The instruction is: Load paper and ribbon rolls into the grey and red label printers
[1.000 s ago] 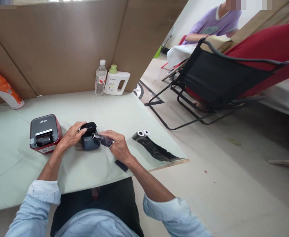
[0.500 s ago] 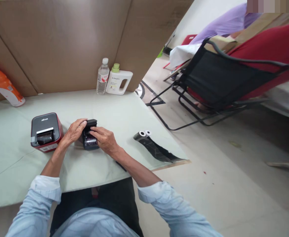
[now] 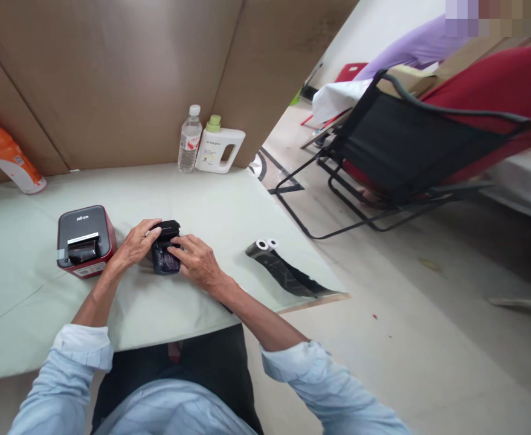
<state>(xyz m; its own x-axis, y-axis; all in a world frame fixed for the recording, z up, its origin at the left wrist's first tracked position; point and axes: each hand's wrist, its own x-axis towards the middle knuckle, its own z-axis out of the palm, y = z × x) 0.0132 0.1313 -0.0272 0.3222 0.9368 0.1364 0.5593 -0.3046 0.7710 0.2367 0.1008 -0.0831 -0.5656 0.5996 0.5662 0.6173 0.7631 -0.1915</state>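
A small black portable printer [image 3: 167, 238] lies on the table, its lid raised at the far end. My left hand [image 3: 136, 244] grips the printer's left side and lid, thumb on top. In the lower half sits a dark, shiny roll-like piece [image 3: 167, 260]; I cannot make out exactly what it is. My right hand [image 3: 197, 260] reaches in from the right, bent fingers touching the inside of the printer near the hinge. Its fingertips are partly hidden, and whether they pinch anything does not show. To the left stands a larger black-and-red label printer [image 3: 84, 226].
Two small rolls with white cores and dark wrapping [image 3: 283, 269] lie at the table's right. A water bottle [image 3: 189, 142] and a white jug [image 3: 217, 150] stand by the cardboard wall [image 3: 133, 78]. An orange bottle [image 3: 9, 154] leans there. A folding chair [image 3: 401, 145] is beyond, near a person's purple sleeve [image 3: 410, 42].
My right hand has shifted slightly right, uncovering more of the printer's inside. My left thumb has moved a little lower on the lid. The other tabletop objects stay put.
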